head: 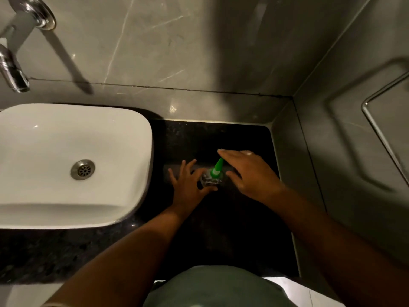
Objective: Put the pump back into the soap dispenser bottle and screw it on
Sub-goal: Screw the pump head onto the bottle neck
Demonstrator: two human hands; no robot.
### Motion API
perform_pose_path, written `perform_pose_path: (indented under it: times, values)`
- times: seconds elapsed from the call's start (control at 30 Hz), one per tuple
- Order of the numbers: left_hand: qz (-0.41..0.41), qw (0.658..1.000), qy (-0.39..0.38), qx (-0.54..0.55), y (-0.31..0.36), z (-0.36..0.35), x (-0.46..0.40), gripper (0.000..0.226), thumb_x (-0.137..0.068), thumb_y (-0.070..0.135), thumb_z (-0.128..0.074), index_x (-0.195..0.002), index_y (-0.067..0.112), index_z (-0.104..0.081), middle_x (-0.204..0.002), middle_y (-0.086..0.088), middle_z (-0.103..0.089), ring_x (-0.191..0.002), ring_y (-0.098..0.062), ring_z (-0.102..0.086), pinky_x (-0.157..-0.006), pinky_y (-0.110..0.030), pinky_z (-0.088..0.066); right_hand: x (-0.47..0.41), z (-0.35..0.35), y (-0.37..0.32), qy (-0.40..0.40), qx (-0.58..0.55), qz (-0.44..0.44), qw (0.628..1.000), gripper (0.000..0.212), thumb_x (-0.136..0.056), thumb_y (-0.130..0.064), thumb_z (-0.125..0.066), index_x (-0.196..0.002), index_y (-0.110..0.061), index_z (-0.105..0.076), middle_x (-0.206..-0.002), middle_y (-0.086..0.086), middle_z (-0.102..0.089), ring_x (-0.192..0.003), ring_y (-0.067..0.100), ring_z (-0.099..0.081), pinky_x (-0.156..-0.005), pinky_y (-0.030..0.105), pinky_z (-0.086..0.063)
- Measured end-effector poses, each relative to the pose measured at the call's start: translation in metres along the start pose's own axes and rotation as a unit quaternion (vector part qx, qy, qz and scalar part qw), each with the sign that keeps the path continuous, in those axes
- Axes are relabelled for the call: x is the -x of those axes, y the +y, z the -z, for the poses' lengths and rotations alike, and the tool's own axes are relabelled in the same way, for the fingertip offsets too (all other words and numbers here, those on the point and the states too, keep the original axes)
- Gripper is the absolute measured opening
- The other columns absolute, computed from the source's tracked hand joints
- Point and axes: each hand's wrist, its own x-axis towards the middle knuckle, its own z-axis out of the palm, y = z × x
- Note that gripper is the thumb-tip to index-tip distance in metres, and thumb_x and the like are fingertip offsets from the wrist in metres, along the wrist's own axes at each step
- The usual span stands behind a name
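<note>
A clear soap dispenser bottle (210, 180) stands upright on the black counter (221, 229), with the green pump (216, 168) sitting on its neck and its nozzle pointing away to the upper right. My left hand (188, 185) is just left of the bottle with fingers spread, the thumb close to the bottle's base. My right hand (250, 171) hovers just right of the pump, fingers apart and extended over the nozzle tip. Neither hand visibly grips anything.
A white basin (66, 196) with a metal drain (83, 169) fills the left. A chrome tap (13, 69) juts from the grey tiled wall. A wall corner and a metal rail (376, 129) stand at the right. A grey-green shirt shows at the bottom.
</note>
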Motion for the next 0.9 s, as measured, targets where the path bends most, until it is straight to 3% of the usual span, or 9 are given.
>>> perform_pose_path:
  times: [0.17,0.3,0.4,0.53,0.7,0.83,0.9]
  values:
    - [-0.009,1.000,-0.003,-0.020,-0.001,-0.001,-0.002,0.065,-0.068,0.076,-0.065,-0.119,0.034,-0.064,-0.150,0.000,-0.039,-0.146,-0.023,-0.012,-0.107,-0.055,0.020,-0.020,0.014,-0.017,-0.112,0.202,0.058,0.971,0.057,-0.083,-0.032,-0.069,-0.137,-0.023,-0.054,-0.141,0.002,-0.056,-0.118,0.031,-0.055,-0.095,0.043,-0.047]
    - [-0.016,0.999,0.008,-0.032,0.000,0.000,-0.001,0.064,-0.067,0.078,-0.064,-0.116,0.035,-0.064,-0.144,-0.003,-0.044,-0.145,-0.028,-0.017,-0.106,-0.055,0.021,-0.032,0.023,-0.030,-0.109,0.261,0.045,0.958,0.024,-0.088,-0.037,-0.059,-0.108,-0.026,-0.068,-0.108,0.003,-0.068,-0.099,0.028,-0.058,-0.074,0.035,-0.044]
    - [-0.008,0.999,0.004,-0.036,0.003,0.001,0.000,0.062,-0.068,0.076,-0.065,-0.116,0.036,-0.063,-0.144,-0.003,-0.045,-0.145,-0.028,-0.017,-0.106,-0.060,0.018,-0.037,0.027,-0.040,-0.147,0.180,-0.102,0.967,0.023,-0.088,-0.044,-0.061,-0.096,-0.025,-0.072,-0.095,0.001,-0.070,-0.088,0.022,-0.062,-0.068,0.031,-0.045]
    - [-0.004,0.999,-0.008,-0.044,0.006,0.004,0.004,0.063,-0.069,0.075,-0.063,-0.119,0.036,-0.062,-0.144,-0.004,-0.045,-0.144,-0.029,-0.018,-0.108,-0.063,0.014,-0.033,0.020,-0.045,-0.119,-0.072,-0.263,0.955,0.020,-0.084,-0.034,-0.073,-0.096,-0.018,-0.077,-0.091,0.004,-0.074,-0.081,0.019,-0.068,-0.079,0.037,-0.058]
    - [0.006,0.999,-0.014,-0.042,0.010,0.008,0.003,0.061,-0.071,0.075,-0.059,-0.121,0.039,-0.059,-0.145,-0.002,-0.043,-0.144,-0.027,-0.017,-0.107,-0.060,0.017,-0.027,0.008,-0.046,-0.045,-0.244,-0.330,0.911,0.014,-0.084,-0.023,-0.075,-0.092,-0.012,-0.076,-0.082,0.007,-0.074,-0.064,0.014,-0.071,-0.068,0.029,-0.060]
    - [0.009,0.999,-0.020,-0.044,0.010,0.010,0.004,0.060,-0.071,0.075,-0.061,-0.120,0.040,-0.059,-0.145,-0.002,-0.044,-0.144,-0.028,-0.020,-0.107,-0.061,0.014,-0.026,0.004,-0.043,-0.035,-0.258,-0.328,0.908,0.008,-0.084,-0.022,-0.075,-0.088,-0.014,-0.075,-0.083,0.006,-0.074,-0.060,0.010,-0.069,-0.056,0.021,-0.054]
    - [0.014,0.998,-0.027,-0.047,0.011,0.008,0.003,0.061,-0.071,0.075,-0.062,-0.121,0.040,-0.059,-0.144,-0.002,-0.045,-0.143,-0.029,-0.021,-0.107,-0.063,0.012,-0.023,0.003,-0.042,-0.047,-0.247,-0.311,0.917,0.010,-0.085,-0.024,-0.074,-0.088,-0.015,-0.076,-0.084,0.006,-0.075,-0.062,0.011,-0.069,-0.056,0.022,-0.055]
